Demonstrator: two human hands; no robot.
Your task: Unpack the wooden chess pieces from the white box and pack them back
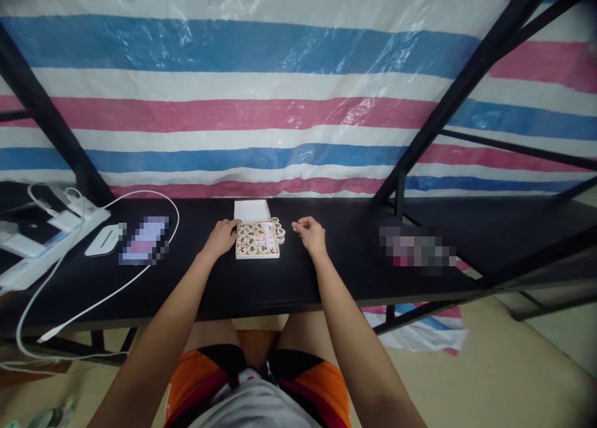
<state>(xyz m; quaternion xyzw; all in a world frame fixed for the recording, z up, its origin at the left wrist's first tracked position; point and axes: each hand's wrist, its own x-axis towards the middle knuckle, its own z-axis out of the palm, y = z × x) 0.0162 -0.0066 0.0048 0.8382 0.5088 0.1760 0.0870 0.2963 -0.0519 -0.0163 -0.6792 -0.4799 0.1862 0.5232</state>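
Observation:
A shallow white box (257, 255) of round Chinese chess pieces (252, 234) lies on the black table, its lid (252, 211) folded back behind it. Several pieces sit in rows on the left side, and part of the box's floor shows on the right. My left hand (221, 237) holds the box by its left edge, fingertips at the back corner. Just right of the box, a few loose chess pieces (279, 231) lie close together. My right hand (311, 233) is a little farther right, thumb and finger pinched on a small pale chess piece (293, 226), partly hidden.
On the left are a white power strip (56, 247) with plugs, a white cable (100, 302), a small white device (103, 240) and a blurred-out phone-like item (145, 240). A blurred-out object (417, 249) lies right. Black metal posts (420, 142) and a striped sheet (261, 86) stand behind.

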